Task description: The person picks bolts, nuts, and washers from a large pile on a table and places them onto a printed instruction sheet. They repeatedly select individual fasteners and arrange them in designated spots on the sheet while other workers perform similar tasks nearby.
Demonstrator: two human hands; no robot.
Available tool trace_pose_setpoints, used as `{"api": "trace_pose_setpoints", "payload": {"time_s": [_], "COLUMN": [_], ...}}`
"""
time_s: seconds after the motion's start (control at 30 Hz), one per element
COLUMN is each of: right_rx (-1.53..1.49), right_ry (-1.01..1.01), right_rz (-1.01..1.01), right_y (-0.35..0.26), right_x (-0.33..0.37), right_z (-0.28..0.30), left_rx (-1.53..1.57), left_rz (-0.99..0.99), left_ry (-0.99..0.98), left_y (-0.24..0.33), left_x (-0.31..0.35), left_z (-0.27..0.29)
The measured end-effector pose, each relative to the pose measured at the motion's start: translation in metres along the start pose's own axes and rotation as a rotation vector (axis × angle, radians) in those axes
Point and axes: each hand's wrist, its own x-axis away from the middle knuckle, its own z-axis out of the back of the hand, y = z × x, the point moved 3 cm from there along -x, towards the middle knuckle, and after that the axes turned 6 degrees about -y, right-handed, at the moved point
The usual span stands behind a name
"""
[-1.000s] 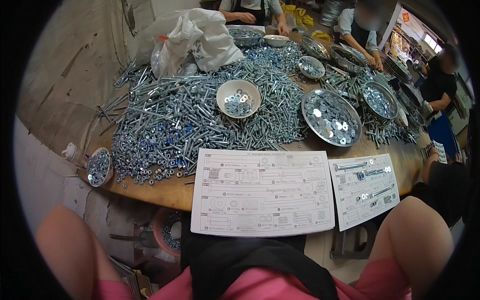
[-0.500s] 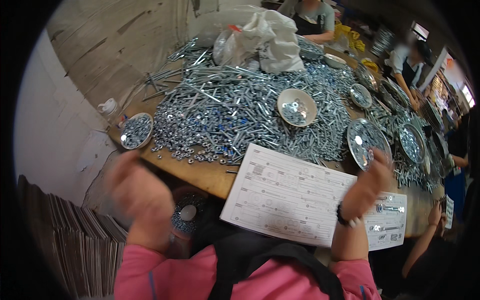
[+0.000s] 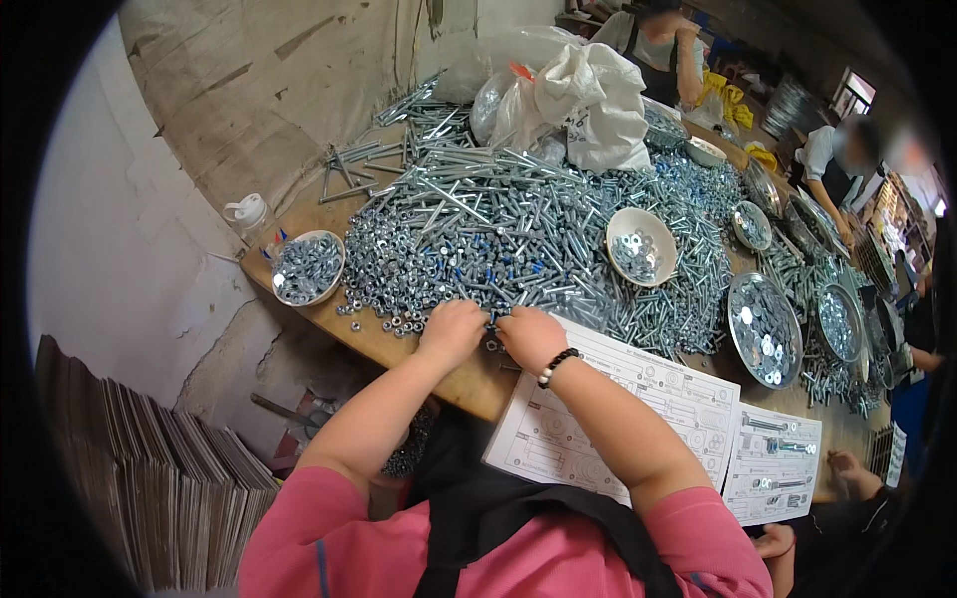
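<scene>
Both hands meet at the front edge of a large heap of bolts [image 3: 498, 214]. My left hand [image 3: 454, 331] is closed, knuckles up, its fingertips turned toward the other hand. My right hand [image 3: 531, 335], with a dark beaded bracelet [image 3: 557, 368] on the wrist, is closed too. Between the fingertips shows a small dark metal piece, too small and too covered to name. Loose nuts [image 3: 404, 326] lie beside my left hand. Under my right forearm lies a printed sheet with part drawings [image 3: 558, 429], and a second sheet [image 3: 773, 463] with bolt pictures adjoins it.
A bowl of small metal parts [image 3: 308, 267] stands at the left table corner, another bowl with washers [image 3: 641, 247] on the heap. A steel dish of washers [image 3: 765, 330] is at right. White sacks [image 3: 593, 105] stand behind. Stacked flat sheets [image 3: 169, 488] fill the lower left. Co-workers are at right.
Both hands have gone from wide apart and raised to close together at the heap's front edge. The view has shifted, and a co-worker's hand at right has moved.
</scene>
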Motion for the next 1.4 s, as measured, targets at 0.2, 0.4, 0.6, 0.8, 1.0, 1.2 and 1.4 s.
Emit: {"api": "trace_pose_setpoints", "payload": {"time_s": [0.2, 0.4, 0.6, 0.8, 1.0, 1.2, 1.4], "right_rx": [0.108, 0.015, 0.105, 0.297, 0.346, 0.39, 0.037], "right_ry": [0.038, -0.003, 0.012, 0.076, -0.043, -0.093, -0.008], "right_rz": [0.007, 0.099, 0.06, 0.266, 0.319, 0.32, 0.154], "right_y": [-0.005, -0.001, 0.005, -0.001, 0.001, -0.003, 0.005], "right_x": [-0.014, -0.005, -0.012, -0.035, -0.048, -0.044, -0.036], "right_z": [-0.02, -0.022, -0.011, -0.017, -0.019, -0.01, 0.001], "left_rx": [-0.195, -0.135, -0.125, -0.166, -0.197, -0.172, -0.203], "left_rz": [-0.029, -0.026, -0.076, -0.157, -0.267, -0.316, -0.527], "left_ry": [-0.039, -0.079, -0.081, -0.145, -0.152, -0.199, -0.181], "left_y": [0.001, 0.0, -0.004, -0.004, -0.011, -0.013, -0.015], "left_x": [0.002, 0.006, 0.009, 0.002, 0.006, 0.014, 0.013], "left_z": [0.001, -0.005, -0.002, 0.001, 0.003, 0.009, 0.018]}}
